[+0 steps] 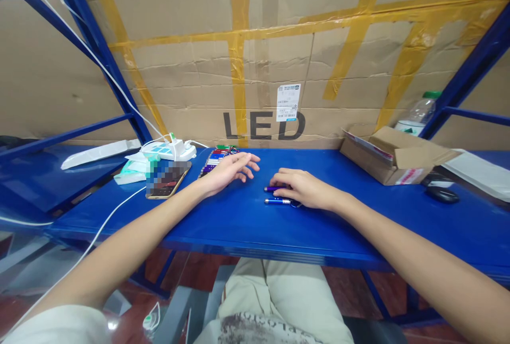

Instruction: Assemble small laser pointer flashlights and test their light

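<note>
Between narrowed fingers of the right hand (299, 187) lies a purple tube (270, 189), grip unclear, seemingly being positioned beside a blue tube (278, 201), calling for a steady pinch, while the left hand (226, 172) hovers loosely spread.

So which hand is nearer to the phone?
Left. The left hand is to the right of the phone; the right hand is farther right, at the purple tube.

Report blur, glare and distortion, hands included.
Head view: left hand and right hand look fairly sharp; head view: wide-angle stretch enlarges the left forearm toward the corner; head view: a highlight glints on the blue tube; head view: pixel blocks mask part of the phone; head view: the label's fine print is unreadable.
</note>
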The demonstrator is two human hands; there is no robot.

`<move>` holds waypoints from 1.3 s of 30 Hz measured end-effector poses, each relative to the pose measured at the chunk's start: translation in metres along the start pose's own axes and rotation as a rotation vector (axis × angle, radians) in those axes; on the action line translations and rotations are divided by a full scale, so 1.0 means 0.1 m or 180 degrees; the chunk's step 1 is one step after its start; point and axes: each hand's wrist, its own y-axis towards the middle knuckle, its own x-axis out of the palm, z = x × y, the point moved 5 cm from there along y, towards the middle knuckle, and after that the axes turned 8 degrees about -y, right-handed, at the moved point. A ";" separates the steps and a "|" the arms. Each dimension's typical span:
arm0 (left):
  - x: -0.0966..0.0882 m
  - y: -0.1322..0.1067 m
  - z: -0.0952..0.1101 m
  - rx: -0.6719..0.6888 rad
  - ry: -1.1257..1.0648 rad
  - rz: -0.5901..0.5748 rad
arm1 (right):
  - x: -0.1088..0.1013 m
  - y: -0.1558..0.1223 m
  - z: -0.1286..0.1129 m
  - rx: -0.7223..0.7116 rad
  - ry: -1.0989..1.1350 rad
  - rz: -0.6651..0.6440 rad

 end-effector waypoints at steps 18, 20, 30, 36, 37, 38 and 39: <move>0.22 -0.11 -0.01 0.0087 0.2011 -0.0848 | 0.05 0.01 0.08 -0.0107 -0.0236 -0.0075; 0.22 -0.11 -0.02 0.0073 0.2018 -0.0891 | 0.05 0.01 0.08 -0.0116 -0.0252 -0.0051; 0.18 -0.10 -0.02 0.0040 0.1966 -0.0802 | 0.00 -0.01 -0.07 0.0015 -0.0010 -0.0153; 0.18 -0.11 -0.01 0.0007 0.1960 -0.0764 | 0.00 -0.04 -0.05 0.0055 -0.0081 -0.0416; 0.19 -0.11 -0.01 0.0028 0.1991 -0.0758 | -0.01 -0.04 -0.04 0.0076 -0.0089 -0.0430; 0.19 -0.11 -0.01 0.0062 0.2033 -0.0748 | -0.01 -0.05 -0.03 0.0093 -0.0088 -0.0435; 0.19 -0.11 -0.01 0.0106 0.2079 -0.0741 | -0.02 -0.05 -0.03 0.0110 -0.0073 -0.0427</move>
